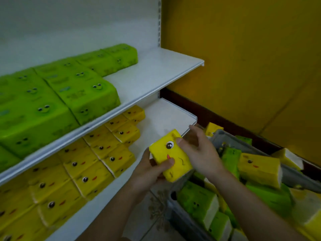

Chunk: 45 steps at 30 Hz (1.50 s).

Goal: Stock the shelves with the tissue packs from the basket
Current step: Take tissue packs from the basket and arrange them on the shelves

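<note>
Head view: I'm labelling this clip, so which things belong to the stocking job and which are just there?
Job: held yellow pack, left hand, right hand, basket, lower shelf, upper shelf.
Just there: yellow wall, patterned floor.

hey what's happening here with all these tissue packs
A person is stocking shelves. Both hands hold one yellow tissue pack: the left hand grips it from below, the right hand touches its top. Yellow packs fill the lower shelf, green ones the upper shelf. The basket holds more.
</note>
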{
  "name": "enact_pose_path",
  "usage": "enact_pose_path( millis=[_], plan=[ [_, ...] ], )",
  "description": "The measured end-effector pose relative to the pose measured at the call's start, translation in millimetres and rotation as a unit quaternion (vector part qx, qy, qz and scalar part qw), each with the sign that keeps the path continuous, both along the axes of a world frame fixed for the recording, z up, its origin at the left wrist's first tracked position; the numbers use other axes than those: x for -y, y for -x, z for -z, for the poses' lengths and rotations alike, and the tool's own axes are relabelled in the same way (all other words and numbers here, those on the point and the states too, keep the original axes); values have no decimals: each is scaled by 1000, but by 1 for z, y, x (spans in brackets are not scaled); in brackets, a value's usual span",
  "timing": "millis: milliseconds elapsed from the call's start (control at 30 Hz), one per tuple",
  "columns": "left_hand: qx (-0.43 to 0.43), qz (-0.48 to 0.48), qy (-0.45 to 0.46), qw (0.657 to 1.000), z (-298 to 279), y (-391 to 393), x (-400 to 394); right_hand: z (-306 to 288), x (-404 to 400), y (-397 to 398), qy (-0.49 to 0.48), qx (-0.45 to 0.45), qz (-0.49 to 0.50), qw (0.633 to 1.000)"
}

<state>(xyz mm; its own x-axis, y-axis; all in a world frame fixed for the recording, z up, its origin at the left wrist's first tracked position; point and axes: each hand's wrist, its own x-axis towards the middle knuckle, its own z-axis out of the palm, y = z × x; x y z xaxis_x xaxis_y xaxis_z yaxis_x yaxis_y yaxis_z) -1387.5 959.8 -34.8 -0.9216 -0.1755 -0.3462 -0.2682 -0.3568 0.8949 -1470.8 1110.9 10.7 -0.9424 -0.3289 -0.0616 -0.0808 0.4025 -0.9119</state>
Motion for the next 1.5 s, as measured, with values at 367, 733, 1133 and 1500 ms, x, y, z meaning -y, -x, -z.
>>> enact_pose_path(
  millis=[367,733,1133,1500],
  plan=[
    [186,-187,235,935,57,41,66,91,127,63,17,188,50,981],
    [290,132,696,644,123,7,139,186,203,129,-196,95,-73,973],
    [241,80,713,654,103,26,128,156,178,124,-189,68,-70,977],
    [-133,5,530,837,20,70,-20,33,-17,58,-76,-92,86,989]
  ],
)
